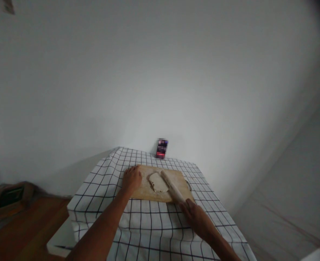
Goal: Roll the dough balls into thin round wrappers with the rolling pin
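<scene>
A wooden cutting board [146, 195] lies on the checked cloth, with a flattened sheet of pale dough [159, 182] at its middle. My left hand [132, 178] grips the board's left edge, fingers bent toward the far corner. In my right hand [194, 212] is the near end of a rolling pin [173, 186], the fingers wrapped round it. The pin lies slantwise over the board along the dough's right side; whether it presses on the dough's edge I cannot tell.
The table wears a white tablecloth [146, 224] with dark grid lines. A blurred-out upright object [161, 148] leans by the wall [160, 72] at the back edge. Down on the floor at left stands a brown box [13, 197]. Another wall rises at right.
</scene>
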A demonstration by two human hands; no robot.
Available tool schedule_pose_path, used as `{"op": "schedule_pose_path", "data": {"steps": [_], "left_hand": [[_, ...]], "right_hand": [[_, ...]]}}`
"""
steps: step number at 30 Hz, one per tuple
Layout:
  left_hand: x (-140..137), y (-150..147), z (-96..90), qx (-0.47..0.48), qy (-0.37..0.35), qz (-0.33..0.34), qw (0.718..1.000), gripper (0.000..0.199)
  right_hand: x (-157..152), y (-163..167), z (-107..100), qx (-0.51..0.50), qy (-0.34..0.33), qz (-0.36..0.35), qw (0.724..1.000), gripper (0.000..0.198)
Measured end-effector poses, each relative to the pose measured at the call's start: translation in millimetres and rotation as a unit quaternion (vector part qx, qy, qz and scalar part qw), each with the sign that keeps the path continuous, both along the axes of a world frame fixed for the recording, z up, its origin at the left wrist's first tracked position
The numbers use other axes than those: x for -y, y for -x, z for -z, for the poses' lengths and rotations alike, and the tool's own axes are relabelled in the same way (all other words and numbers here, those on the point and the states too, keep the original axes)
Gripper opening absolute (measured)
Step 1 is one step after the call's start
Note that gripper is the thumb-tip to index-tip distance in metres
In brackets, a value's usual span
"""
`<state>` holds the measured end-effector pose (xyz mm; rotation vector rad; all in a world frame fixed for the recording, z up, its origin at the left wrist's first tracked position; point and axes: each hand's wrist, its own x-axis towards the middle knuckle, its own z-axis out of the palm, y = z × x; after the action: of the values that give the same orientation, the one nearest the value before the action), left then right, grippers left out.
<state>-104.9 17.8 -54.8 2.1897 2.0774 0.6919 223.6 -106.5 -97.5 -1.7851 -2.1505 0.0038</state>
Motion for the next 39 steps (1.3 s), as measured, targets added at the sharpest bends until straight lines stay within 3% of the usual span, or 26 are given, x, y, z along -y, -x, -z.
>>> {"op": "schedule_pose_path", "data": {"steps": [4,8,11,13,16,19,22,25,28,30,32,39], "left_hand": [[-1,1,1.0,0.021,-0.011,0.007,1.0,0.049],[0,2,1.0,0.023,-0.021,0.001,1.0,0.047],[-2,1,-3.9,0.04,-0.043,0.016,0.998,0.045],[-3,-2,-14.0,0.085,-0.106,0.054,0.989,0.045],[2,-13,-39.5,0.154,-0.231,0.13,0.952,0.045],[19,-26,-62.1,0.148,-0.271,0.205,0.929,0.039],[39,-33,-60.4,0.089,-0.23,0.263,0.933,0.038],[45,-32,-32.6,0.007,-0.18,0.257,0.949,0.04],[30,-29,-3.2,-0.054,-0.141,0.217,0.964,0.045],[13,-31,3.8,-0.072,-0.122,0.201,0.969,0.046],[-5,-36,-1.5,-0.075,-0.094,0.177,0.977,0.045],[-46,-51,-41.7,-0.061,0.046,0.118,0.99,0.041]], "right_hand": [[0,11,-16,-0.081,0.038,0.058,0.994,0.043],[-7,11,-34,-0.038,0.102,0.032,0.994,0.028],[-19,0,-48,-0.088,0.07,0.023,0.993,0.032],[-30,-7,-57,-0.115,0.047,0.029,0.992,0.031],[-46,-12,-68,-0.109,0.053,0.019,0.993,0.032],[-57,-7,-73,-0.056,0.077,-0.012,0.995,0.042],[-65,2,-75,0.0,0.098,-0.05,0.994,0.049],[-74,9,-73,0.023,0.103,-0.082,0.991,0.057],[-92,13,-71,0.017,0.049,-0.075,0.996,0.057],[-112,14,-69,-0.001,0.0,-0.07,0.998,0.053],[-136,15,-65,-0.031,-0.015,-0.079,0.996,0.052],[-212,3,-34,-0.121,0.055,-0.156,0.979,0.052]]}}
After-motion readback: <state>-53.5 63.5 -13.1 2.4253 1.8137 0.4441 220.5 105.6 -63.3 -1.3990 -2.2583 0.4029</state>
